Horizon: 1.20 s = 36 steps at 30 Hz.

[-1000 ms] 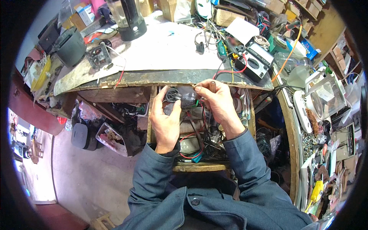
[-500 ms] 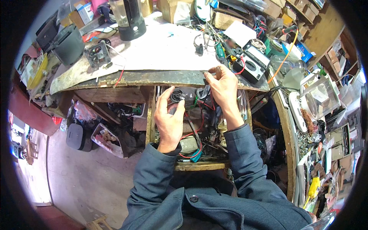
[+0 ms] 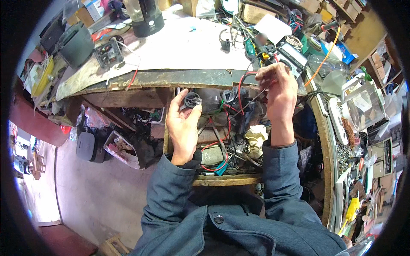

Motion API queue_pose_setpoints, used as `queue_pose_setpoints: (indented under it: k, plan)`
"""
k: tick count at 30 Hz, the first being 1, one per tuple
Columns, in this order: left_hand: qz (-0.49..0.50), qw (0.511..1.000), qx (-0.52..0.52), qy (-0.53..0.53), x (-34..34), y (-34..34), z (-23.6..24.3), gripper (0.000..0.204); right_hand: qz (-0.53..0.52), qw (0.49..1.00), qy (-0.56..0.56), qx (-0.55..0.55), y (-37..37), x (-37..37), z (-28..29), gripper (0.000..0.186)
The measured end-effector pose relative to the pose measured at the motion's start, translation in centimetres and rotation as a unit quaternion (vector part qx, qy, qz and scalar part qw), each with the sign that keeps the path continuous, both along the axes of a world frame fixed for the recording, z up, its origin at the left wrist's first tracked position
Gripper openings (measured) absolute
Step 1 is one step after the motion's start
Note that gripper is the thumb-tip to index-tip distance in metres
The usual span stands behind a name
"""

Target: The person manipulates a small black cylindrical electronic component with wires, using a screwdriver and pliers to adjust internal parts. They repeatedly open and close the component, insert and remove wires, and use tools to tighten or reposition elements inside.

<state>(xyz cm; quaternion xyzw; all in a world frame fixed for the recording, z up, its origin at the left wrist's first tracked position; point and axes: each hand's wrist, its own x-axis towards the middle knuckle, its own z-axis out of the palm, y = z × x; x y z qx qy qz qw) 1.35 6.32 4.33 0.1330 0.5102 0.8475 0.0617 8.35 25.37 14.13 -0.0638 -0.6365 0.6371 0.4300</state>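
My left hand (image 3: 181,130) holds a round black part with prongs (image 3: 191,99) between thumb and fingers, at the back left of the open wooden drawer (image 3: 224,180). Higher up on the right, my right hand (image 3: 282,94) is closed, slightly blurred, on a thin dark length, perhaps a wire or rod (image 3: 258,96), that slants down into the drawer. A red wire (image 3: 240,96) loops near that hand. Cables, a clear plastic piece and small tools crowd the drawer. The fingertips of my right hand are partly hidden.
A white-covered bench (image 3: 171,53) carries a blender (image 3: 143,23), a dark container (image 3: 77,47), a meter (image 3: 294,55) and tangled cables. A cluttered side surface with a clear appliance (image 3: 363,109) runs along the right. Under the bench at left stand bins (image 3: 124,149).
My right hand has moved right and upward, away from my left hand, with the thin dark length now stretched below it. My left hand still holds the round part, slightly shifted.
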Motion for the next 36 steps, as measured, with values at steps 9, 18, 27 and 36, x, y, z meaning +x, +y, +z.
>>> queue_pose_setpoints:
  k: [9,18,27,36]
  plan:
    - [0.017,0.999,-0.041,0.029,-0.9,-1.8,-1.4,0.049,0.001,0.990,0.125,-0.064,-0.1,0.5,-0.6,0.031]
    - [0.017,0.999,-0.028,0.017,-0.9,-2.3,-2.3,0.047,0.079,0.981,0.169,-0.050,-1.7,0.3,-1.7,0.031]
    - [0.015,1.000,-0.017,0.016,-0.7,-2.1,-2.1,0.048,0.079,0.979,0.182,-0.047,-1.6,0.4,-1.6,0.029]
    - [0.013,1.000,-0.016,0.018,-0.8,-2.1,-2.3,0.047,0.063,0.982,0.173,-0.051,-1.8,0.5,-1.4,0.029]
